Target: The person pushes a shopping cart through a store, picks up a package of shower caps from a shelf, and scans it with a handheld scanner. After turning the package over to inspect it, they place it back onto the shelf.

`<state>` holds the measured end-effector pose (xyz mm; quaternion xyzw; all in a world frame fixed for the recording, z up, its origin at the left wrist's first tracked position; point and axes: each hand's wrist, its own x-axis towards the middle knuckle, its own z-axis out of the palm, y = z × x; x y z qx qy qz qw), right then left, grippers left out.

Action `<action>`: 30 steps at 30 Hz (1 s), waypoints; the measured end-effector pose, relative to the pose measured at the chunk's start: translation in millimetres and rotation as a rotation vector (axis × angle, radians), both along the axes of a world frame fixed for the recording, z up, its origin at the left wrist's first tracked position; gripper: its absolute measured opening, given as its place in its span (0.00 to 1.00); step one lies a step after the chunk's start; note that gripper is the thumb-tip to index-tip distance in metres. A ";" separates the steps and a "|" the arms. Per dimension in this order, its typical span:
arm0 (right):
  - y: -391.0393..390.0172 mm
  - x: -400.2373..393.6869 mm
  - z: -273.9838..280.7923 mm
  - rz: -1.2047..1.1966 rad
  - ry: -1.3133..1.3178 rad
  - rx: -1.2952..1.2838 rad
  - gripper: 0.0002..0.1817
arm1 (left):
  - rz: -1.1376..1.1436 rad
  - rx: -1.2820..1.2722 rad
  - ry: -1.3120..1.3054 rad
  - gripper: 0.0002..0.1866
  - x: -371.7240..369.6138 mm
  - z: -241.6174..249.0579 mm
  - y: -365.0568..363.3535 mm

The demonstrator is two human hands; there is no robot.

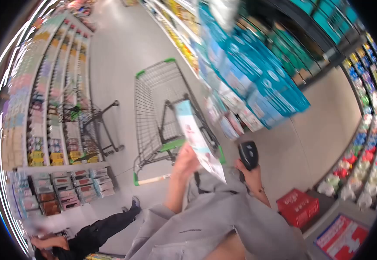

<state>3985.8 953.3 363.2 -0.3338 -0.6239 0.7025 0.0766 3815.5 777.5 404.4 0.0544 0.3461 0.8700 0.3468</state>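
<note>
My left hand [185, 161] grips a flat, long white packet [193, 132] with teal bands and reddish print, held up in front of my body. Its print is too blurred to read. In my right hand [252, 177] is a black handheld barcode scanner [248, 155], its rounded head pointing away from me. A wire shopping cart [147, 108] with green corners stands just beyond the packet, which overlaps part of it. Blue-teal plastic packs [258, 80] hang or stack to the right, above the scanner.
A second cart [97, 125] stands beside the left shelves [45, 99]. Below these is a rack of small packets [69, 190]. A person in black trousers [110, 227] is at lower left. At right are a red box [298, 208] and curved shelves [362, 160] of goods.
</note>
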 end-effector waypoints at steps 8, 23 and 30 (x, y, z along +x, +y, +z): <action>1.1 3.9 9.6 -0.013 -0.016 -0.028 0.14 | -0.182 -0.481 0.322 0.32 -63.4 -19.2 -26.4; 2.4 12.4 18.8 -0.151 0.040 -0.077 0.13 | -0.401 -0.670 0.536 0.27 -86.6 -61.0 21.3; 1.5 12.9 17.8 -0.182 0.036 -0.087 0.13 | -0.497 -0.709 0.582 0.24 -86.7 -64.6 36.3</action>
